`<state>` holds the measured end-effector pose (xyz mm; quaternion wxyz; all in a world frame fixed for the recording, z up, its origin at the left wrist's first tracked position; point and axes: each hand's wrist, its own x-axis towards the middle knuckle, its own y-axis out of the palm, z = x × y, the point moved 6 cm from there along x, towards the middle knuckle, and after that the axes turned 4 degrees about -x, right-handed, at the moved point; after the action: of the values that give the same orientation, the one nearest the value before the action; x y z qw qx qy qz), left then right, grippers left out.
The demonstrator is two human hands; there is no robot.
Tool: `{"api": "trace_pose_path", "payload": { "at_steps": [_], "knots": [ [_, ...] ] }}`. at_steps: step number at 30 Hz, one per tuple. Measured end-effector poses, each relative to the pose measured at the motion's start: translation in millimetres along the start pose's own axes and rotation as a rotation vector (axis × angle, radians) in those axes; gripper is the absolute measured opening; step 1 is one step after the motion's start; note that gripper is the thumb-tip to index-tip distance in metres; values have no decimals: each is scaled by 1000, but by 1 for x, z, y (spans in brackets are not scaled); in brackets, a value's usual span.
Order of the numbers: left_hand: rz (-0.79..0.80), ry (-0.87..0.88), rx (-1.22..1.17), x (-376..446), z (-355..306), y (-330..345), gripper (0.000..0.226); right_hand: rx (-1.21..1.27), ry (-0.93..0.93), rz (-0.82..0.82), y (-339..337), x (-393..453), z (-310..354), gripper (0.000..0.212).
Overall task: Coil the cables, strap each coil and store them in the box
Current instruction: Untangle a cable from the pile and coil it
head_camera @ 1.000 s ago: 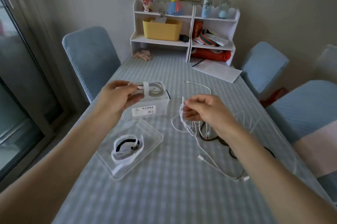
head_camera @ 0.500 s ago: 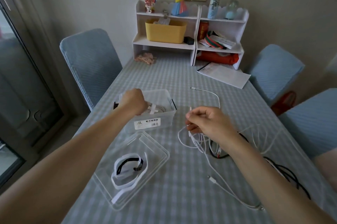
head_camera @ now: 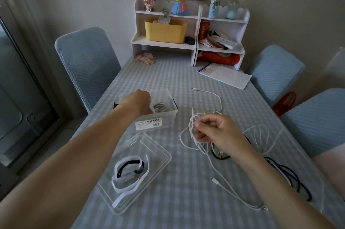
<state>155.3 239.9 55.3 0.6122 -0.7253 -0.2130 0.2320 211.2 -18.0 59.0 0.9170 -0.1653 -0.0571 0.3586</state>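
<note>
Since a second before, the left hand had carried the strapped white coil down into the clear box, where the coil lay against the bottom; the hand reached over the box's near-left wall with fingers dipped inside, and whether they still touched the coil could not be told. Meanwhile the right hand stayed just right of the box, its thumb and curled fingers pinching a few loops of the loose white cable, which trailed across the table toward the near right edge, one plug lying free on the cloth. A second white lead ran from the hand toward the far side. Black cable sprawled near the right edge, partly under the right forearm. Close to the near left edge, the box's clear lid lay upturned, holding white and black straps. A white shelf unit stood at the far edge, a sheet of paper before it.
</note>
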Motion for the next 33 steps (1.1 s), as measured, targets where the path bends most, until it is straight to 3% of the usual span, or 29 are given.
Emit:
{"api": "trace_pose_path", "payload": {
  "at_steps": [6,10,12,16,23,27,30,33],
  "knots": [
    [-207,99,-256,-10,5,-12,15,-55,-9,-26,-8,-14,0,7],
    [-425,321,-478,-69,-19,-21,6,-99,-13,-58,-19,-35,-5,5],
    [-422,418,-602,-108,-37,-11,5,-125,-11,-85,-28,-53,-16,7],
    [-247,530,-692,-157,-69,19,7,-155,-8,-135,-44,-81,-34,10],
    [-133,656,-559,-195,-131,65,22,-293,-72,-228,-67,-132,-63,17],
    [-95,678,-401,-202,-160,77,31,-416,-155,-179,-52,-144,-73,13],
    [-125,684,-247,-207,-174,85,23,-533,-294,-175,-43,-151,-74,18],
    [-217,698,-253,-212,-171,85,12,-590,-342,-179,-40,-154,-79,21]
  ]
}}
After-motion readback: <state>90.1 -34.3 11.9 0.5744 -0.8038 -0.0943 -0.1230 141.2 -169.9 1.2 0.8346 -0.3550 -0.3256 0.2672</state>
